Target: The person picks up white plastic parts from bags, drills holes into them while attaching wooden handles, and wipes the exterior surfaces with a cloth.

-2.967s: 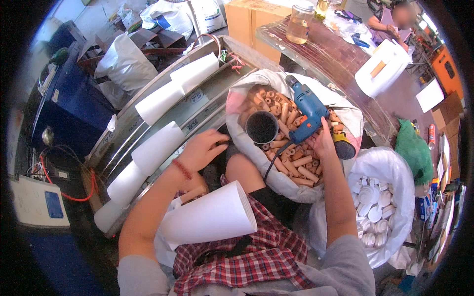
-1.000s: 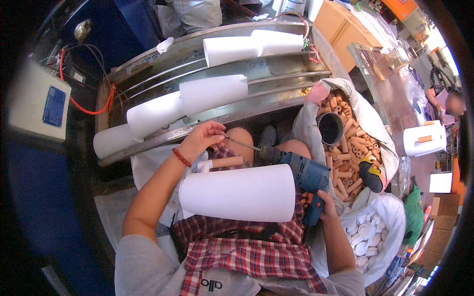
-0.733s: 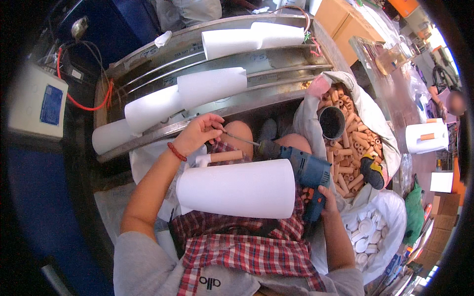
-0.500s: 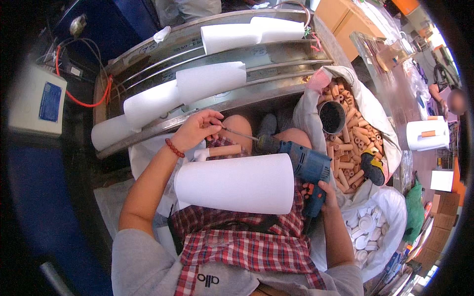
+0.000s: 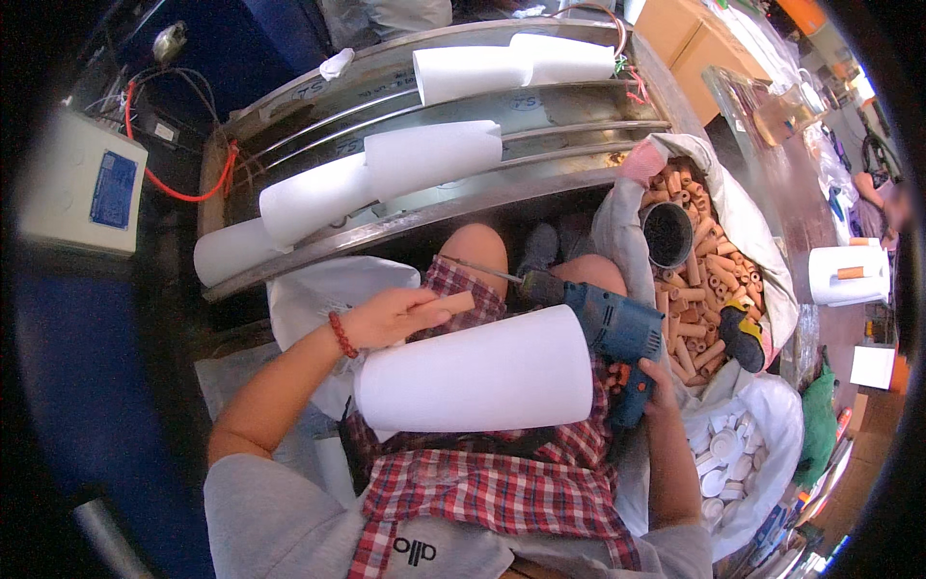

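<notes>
My right hand is wrapped round the grip of a blue power drill, which lies across my right thigh. A long thin bit reaches from its chuck toward my left knee. Across my lap rests a large white tapered cylinder, its wider end to the right. Just beyond it, my left hand is closed on a short tan tube, whose far end sticks out past the fingers. The white knob end of that tube is hidden by the hand.
White cylinders rest on metal rails of a trough ahead. To the right stand a sack of tan tubes with a dark cup and glove, and a bag of white caps. A control box is at left.
My left hand has left the drill bit's tip, come back toward me and closed on the tan tube. My right hand stays on the drill. The whole view has shifted slightly.
</notes>
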### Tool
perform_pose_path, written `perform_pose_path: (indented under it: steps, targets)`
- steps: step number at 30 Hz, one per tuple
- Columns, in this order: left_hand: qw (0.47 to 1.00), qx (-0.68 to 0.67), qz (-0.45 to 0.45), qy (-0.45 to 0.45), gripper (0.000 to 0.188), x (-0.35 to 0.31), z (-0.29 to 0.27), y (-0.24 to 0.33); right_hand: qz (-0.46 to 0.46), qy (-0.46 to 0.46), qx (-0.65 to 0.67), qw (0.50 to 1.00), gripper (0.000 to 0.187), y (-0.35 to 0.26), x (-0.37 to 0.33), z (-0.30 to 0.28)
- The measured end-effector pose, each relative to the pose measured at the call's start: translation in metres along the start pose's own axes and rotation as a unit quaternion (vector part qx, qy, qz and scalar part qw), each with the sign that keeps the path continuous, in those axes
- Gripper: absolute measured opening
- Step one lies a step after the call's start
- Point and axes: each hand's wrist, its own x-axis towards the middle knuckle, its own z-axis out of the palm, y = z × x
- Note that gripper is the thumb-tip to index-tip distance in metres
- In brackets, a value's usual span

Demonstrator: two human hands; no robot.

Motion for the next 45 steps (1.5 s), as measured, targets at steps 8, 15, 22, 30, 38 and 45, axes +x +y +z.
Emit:
perform_pose_path:
  steps: [8, 15, 22, 30, 38, 45]
  targets:
    - [0.998, -0.011, -0.056, 0.037, 0.035, -0.025, -0.055, -0.009, -0.004, -0.02, -0.006, 1.0, 0.063, -0.003, 0.004, -0.008]
    - [1.0, 0.01, -0.008, 0.01, 0.033, -0.014, -0.06, -0.002, -0.021, -0.002, -0.015, 1.0, 0.063, -0.008, 0.004, 0.002]
    - [0.999, 0.016, -0.014, 0.038, 0.035, -0.011, -0.057, 0.009, -0.005, -0.025, -0.035, 0.999, 0.061, -0.016, 0.004, 0.001]
    - [0.999, 0.018, -0.03, 0.02, 0.039, -0.008, -0.06, 0.01, -0.016, -0.015, -0.024, 0.999, 0.061, -0.013, 0.003, 0.003]
    - [0.998, 0.056, 0.001, 0.003, 0.035, -0.004, -0.057, 0.021, -0.025, -0.039, -0.023, 0.999, 0.058, -0.013, 0.007, 0.002]
    - [0.972, 0.206, 0.108, -0.04, 0.033, 0.012, -0.048, 0.059, -0.042, -0.05, -0.019, 0.998, 0.058, -0.012, 0.009, 0.003]
